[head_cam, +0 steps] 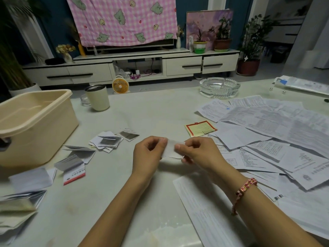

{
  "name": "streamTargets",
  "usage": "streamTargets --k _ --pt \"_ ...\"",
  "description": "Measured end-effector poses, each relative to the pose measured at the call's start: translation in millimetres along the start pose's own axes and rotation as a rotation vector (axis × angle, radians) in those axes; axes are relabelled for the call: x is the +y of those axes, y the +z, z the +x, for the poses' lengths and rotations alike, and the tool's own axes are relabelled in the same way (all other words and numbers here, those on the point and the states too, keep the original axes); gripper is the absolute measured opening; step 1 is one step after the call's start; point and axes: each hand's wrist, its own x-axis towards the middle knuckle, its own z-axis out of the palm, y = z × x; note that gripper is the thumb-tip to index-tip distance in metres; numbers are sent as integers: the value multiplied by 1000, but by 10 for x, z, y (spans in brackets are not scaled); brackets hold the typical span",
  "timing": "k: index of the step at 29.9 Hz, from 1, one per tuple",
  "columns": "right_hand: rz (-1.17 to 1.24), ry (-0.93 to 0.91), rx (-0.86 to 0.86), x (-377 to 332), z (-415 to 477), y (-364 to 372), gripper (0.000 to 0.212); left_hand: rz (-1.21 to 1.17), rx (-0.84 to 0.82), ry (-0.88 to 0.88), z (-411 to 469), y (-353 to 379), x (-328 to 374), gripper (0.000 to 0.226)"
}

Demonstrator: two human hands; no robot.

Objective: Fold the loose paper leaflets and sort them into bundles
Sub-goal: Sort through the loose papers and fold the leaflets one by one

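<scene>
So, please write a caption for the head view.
The left hand and right hand pinch a small white leaflet over the table.

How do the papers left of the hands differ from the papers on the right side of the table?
The left papers are folded into small packets; the right papers lie unfolded as flat sheets. The left papers sit in several small groups; the right papers overlap in one wide spread. Both are printed paper on the table.
</scene>
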Motion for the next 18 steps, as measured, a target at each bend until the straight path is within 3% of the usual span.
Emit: streamTargets --k 5,11,16,18 --pt "0 34 39 12 137 159 14 20 86 -59 141 -64 -50 22" --pt "47 95 173 81 689 489 17 72 327 -79 384 -280 -133 18" --pt "-208 100 272 200 1188 849 12 143 354 -63 514 -291 -257 20" --pt "-333 48 253 187 1292 911 21 149 345 -65 518 -270 -259 21"
